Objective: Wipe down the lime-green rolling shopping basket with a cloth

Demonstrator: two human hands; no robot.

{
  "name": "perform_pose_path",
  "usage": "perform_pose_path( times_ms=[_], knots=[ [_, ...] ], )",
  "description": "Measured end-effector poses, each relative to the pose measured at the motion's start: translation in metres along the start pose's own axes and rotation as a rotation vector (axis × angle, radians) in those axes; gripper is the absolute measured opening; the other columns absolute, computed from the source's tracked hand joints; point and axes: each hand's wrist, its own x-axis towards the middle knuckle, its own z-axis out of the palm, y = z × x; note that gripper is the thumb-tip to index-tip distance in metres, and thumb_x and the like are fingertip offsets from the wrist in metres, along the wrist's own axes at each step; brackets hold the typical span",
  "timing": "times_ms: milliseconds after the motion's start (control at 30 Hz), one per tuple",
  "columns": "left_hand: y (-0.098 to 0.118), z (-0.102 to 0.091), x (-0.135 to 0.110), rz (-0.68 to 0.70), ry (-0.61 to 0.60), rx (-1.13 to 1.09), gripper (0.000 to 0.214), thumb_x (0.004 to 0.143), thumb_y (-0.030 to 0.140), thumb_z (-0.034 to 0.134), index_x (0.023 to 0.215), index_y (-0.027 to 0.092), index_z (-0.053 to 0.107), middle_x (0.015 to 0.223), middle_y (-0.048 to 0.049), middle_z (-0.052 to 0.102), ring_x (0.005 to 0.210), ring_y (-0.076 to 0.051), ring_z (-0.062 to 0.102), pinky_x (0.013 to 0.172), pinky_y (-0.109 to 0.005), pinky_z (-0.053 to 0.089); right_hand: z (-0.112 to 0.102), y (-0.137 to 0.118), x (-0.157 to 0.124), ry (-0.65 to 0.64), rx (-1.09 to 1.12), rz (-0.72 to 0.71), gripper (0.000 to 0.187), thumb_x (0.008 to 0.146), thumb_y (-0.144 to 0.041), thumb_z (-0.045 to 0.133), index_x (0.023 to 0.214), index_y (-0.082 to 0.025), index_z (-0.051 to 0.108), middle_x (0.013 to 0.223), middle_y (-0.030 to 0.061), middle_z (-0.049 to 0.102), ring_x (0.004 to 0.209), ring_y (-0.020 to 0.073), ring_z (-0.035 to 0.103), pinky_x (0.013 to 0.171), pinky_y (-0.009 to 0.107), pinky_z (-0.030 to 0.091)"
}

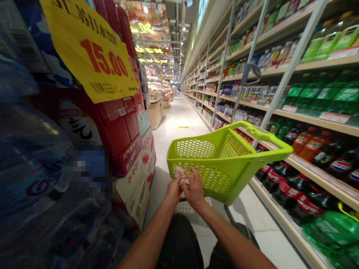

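Observation:
Both hands meet in front of the near wall of a lime-green shopping cart (213,166). A crumpled whitish-pink cloth (181,173) is bunched up between them; whether it is fabric or paper I cannot make out. My left hand (174,188) is closed on its left side. From the right, my right hand (194,188) presses the cloth with bent fingers. The cart's perforated basket stands turned sideways, its handle (275,144) towards the right. Whether the cloth touches the basket wall is unclear.
Stacked drink cartons (123,130) and wrapped bottle packs (30,164) crowd my left, under a yellow price sign (95,48). Long shelves of bottles (316,86) line the right, with cola bottles (300,186) low down. Between them a pale tiled aisle (182,108) runs ahead.

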Motion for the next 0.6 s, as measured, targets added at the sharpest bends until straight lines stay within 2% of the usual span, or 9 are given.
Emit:
perform_pose_path(
  times_ms=[67,133,200,300,467,533,600],
  knots=[
    [0.005,-0.007,0.002,-0.067,-0.003,0.016,0.007,0.073,0.023,0.056,0.069,0.017,0.058,0.054,0.0036,0.059,0.049,-0.008,0.053,0.05,-0.019,0.04,-0.001,0.001,-0.008,-0.227,-0.096,-0.237,0.052,0.07,-0.019,0.054,0.122,-0.018,0.047,0.129,0.0123,0.046,0.121,0.0246,0.04,0.1,0.044,0.034],
    [0.009,-0.013,0.002,-0.147,-0.014,0.046,0.011,0.075,0.024,0.054,0.067,0.017,0.058,0.044,0.0059,0.051,0.039,-0.007,0.046,0.044,-0.019,0.035,0.001,0.007,-0.014,-0.321,-0.144,-0.288,0.061,0.07,-0.017,0.054,0.129,-0.016,0.039,0.133,0.0136,0.042,0.124,0.0239,0.037,0.1,0.042,0.036],
    [0.013,-0.018,0.0,-0.214,-0.03,0.071,0.012,0.075,0.024,0.053,0.067,0.017,0.058,0.04,0.0071,0.047,0.035,-0.007,0.042,0.043,-0.02,0.032,0.003,0.016,-0.013,-0.311,-0.163,-0.257,0.059,0.071,-0.012,0.05,0.129,-0.016,0.04,0.133,0.0131,0.042,0.124,0.0224,0.038,0.099,0.04,0.038],
    [0.022,-0.019,-0.002,-0.239,-0.077,0.05,0.013,0.076,0.025,0.05,0.068,0.017,0.057,0.047,0.0057,0.054,0.043,-0.009,0.05,0.05,-0.021,0.037,0.005,0.022,0.004,-0.288,-0.126,-0.231,0.052,0.071,-0.006,0.044,0.121,-0.02,0.049,0.126,0.0093,0.05,0.118,0.0197,0.044,0.098,0.039,0.039],
    [0.044,-0.007,0.002,-0.181,-0.182,-0.054,0.014,0.077,0.023,0.047,0.068,0.017,0.056,0.056,0.0028,0.059,0.054,-0.011,0.055,0.059,-0.026,0.043,0.0,0.005,0.048,-0.239,-0.058,-0.182,0.051,0.071,-0.008,0.049,0.119,-0.021,0.052,0.107,0.0067,0.062,0.099,0.019,0.056,0.089,0.036,0.045],
    [0.049,-0.004,0.004,-0.155,-0.196,-0.094,0.013,0.076,0.021,0.046,0.069,0.018,0.056,0.056,0.0032,0.058,0.053,-0.01,0.054,0.058,-0.025,0.043,-0.001,-0.003,0.056,-0.236,-0.054,-0.204,0.042,0.07,-0.009,0.052,0.11,-0.022,0.059,0.104,0.0057,0.062,0.098,0.0192,0.055,0.089,0.035,0.045],
    [0.051,-0.003,0.006,-0.141,-0.211,-0.129,0.012,0.076,0.02,0.045,0.071,0.018,0.056,0.057,0.0033,0.059,0.054,-0.01,0.055,0.058,-0.024,0.044,-0.002,-0.008,0.059,-0.26,-0.052,-0.262,0.033,0.07,-0.01,0.056,0.1,-0.022,0.064,0.109,0.0058,0.06,0.105,0.0195,0.052,0.092,0.035,0.043]
  ],
)
